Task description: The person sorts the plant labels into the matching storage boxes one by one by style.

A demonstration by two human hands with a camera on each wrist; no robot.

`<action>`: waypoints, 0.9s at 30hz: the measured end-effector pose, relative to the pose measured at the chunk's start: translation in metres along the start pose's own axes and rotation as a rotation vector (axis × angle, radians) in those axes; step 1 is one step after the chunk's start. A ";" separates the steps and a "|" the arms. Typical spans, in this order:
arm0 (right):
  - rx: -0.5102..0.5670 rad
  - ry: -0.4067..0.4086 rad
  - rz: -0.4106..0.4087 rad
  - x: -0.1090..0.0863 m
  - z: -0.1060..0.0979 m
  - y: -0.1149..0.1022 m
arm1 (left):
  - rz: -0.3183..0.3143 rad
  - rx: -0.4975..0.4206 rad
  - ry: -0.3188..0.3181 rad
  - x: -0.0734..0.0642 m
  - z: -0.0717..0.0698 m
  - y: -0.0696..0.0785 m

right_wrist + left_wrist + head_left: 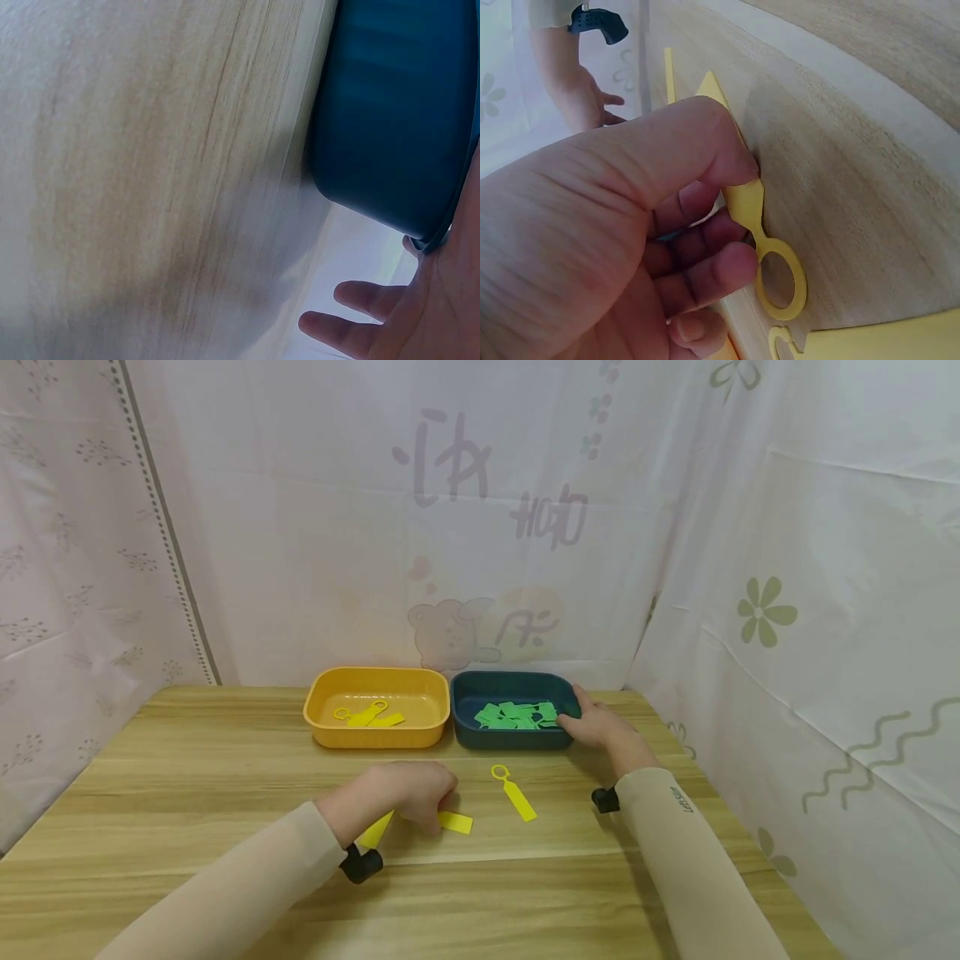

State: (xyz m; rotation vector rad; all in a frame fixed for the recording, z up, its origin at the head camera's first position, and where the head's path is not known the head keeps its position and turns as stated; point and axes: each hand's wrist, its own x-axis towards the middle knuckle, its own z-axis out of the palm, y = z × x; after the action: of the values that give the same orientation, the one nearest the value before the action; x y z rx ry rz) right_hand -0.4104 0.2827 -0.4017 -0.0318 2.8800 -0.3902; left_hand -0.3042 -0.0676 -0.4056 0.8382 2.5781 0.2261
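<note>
Thumb and fingers of my left hand point(420, 793) pinch a flat yellow tag with a ring end point(742, 206) close to the tabletop. Its plain end point(456, 823) sticks out right of the hand in the head view. A second yellow tag point(377, 832) lies partly hidden under the left wrist, and a third point(519, 800) rests farther right on the table. My right hand point(598, 727) grips the right end of the dark blue bin point(397, 112), thumb over the rim and the outer fingers spread. Green tags point(513, 716) are heaped inside that bin.
Left of the blue bin, side by side with it, stands a yellow bin point(378, 739) holding several yellow tags point(367, 717). Both bins sit at the back of the wooden table point(187, 777). Patterned curtains point(300, 527) hang behind and along both sides.
</note>
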 end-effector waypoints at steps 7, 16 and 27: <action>0.006 0.001 0.006 -0.003 0.001 0.000 | 0.065 -0.078 -0.003 0.001 0.000 -0.005; 0.008 0.000 0.004 0.003 0.003 0.003 | 0.137 -0.172 0.027 -0.006 -0.027 -0.016; 0.001 -0.004 0.010 0.005 0.003 0.005 | 0.196 -0.267 0.440 -0.025 -0.076 -0.037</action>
State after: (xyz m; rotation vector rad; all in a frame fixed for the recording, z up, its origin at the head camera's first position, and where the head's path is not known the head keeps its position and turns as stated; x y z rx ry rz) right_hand -0.4142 0.2866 -0.4070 -0.0182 2.8750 -0.3893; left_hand -0.3384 -0.1142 -0.3388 1.0296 2.7636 0.8815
